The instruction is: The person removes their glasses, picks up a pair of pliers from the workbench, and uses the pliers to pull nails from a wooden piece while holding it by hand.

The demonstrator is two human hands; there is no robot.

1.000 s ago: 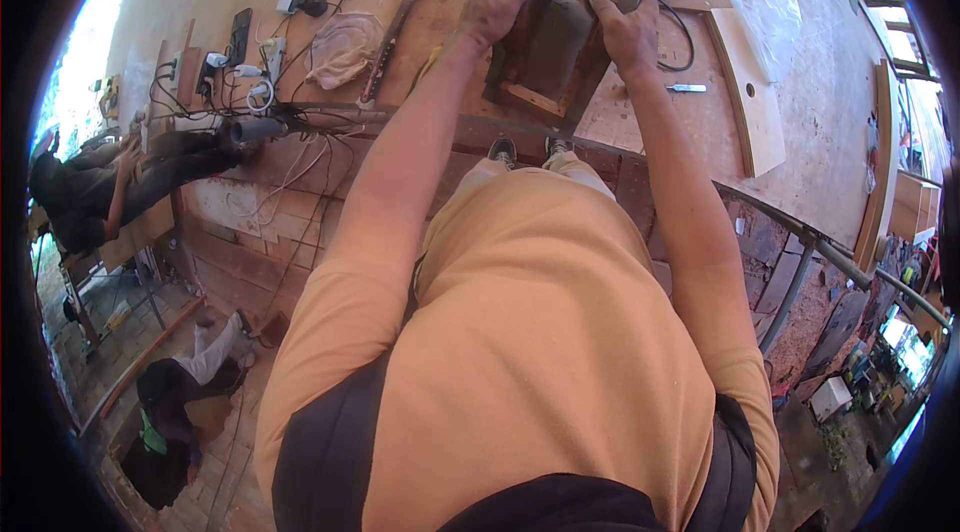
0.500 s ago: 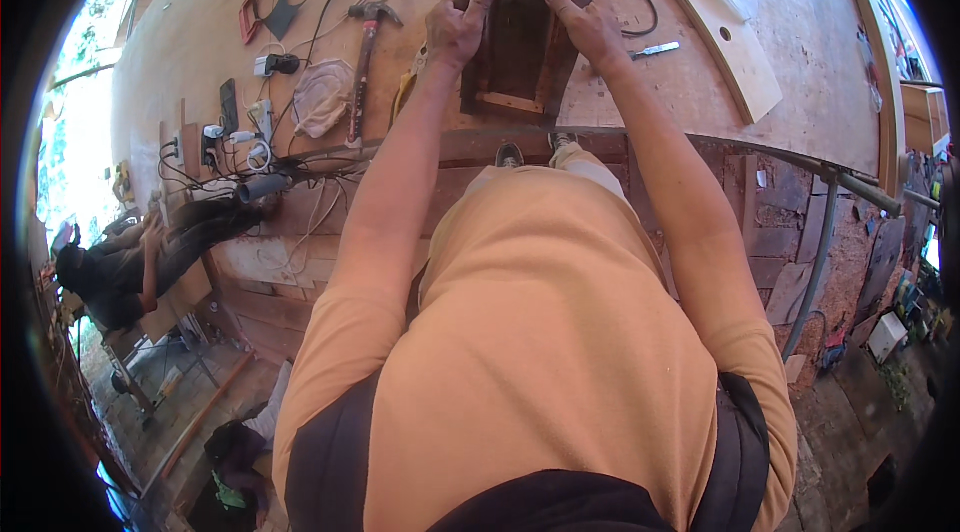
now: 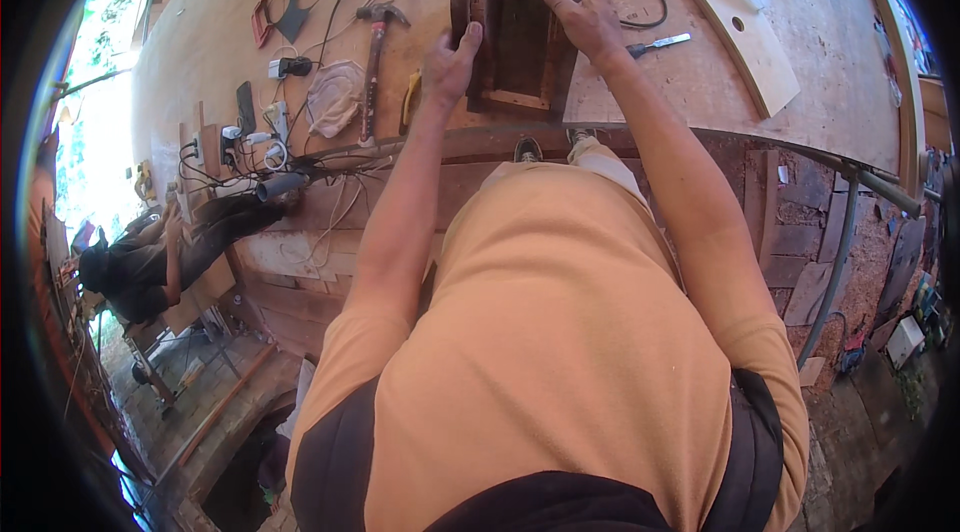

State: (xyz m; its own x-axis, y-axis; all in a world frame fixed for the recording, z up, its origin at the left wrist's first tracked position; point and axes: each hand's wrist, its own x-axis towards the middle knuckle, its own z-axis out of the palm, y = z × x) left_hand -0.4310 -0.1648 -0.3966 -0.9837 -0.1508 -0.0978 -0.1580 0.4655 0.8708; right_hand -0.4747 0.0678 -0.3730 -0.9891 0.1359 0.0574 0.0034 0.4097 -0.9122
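Note:
A dark brown wooden piece of furniture point(image 3: 493, 82) rests on the workbench in front of me. It has a hollow frame with paler, rough inner edges and curved dark side parts; its far end is cut off by the upper edge of the view. My left hand point(image 3: 450, 67) grips its left side low down, thumb toward me and fingers mostly hidden behind. Higher up on the right side, my right hand point(image 3: 590, 24) holds the frame's edge, thumb bent over the inside. A claw hammer point(image 3: 374, 72) lies left of my left hand, and a small blade-like tool point(image 3: 660, 45) lies beside my right wrist.
The plywood workbench point(image 3: 225, 42) also carries a red-handled saw point(image 3: 261, 20), a dark cut template point(image 3: 298, 2), a crumpled pale bag point(image 3: 337, 99), plugs and cables, and a pale board point(image 3: 735, 32) with a hole. A co-worker point(image 3: 150, 257) is at the left.
My left hand has shifted down the left side of the wooden piece, toward me. My right hand stays at about the same spot. The whole view has tilted slightly.

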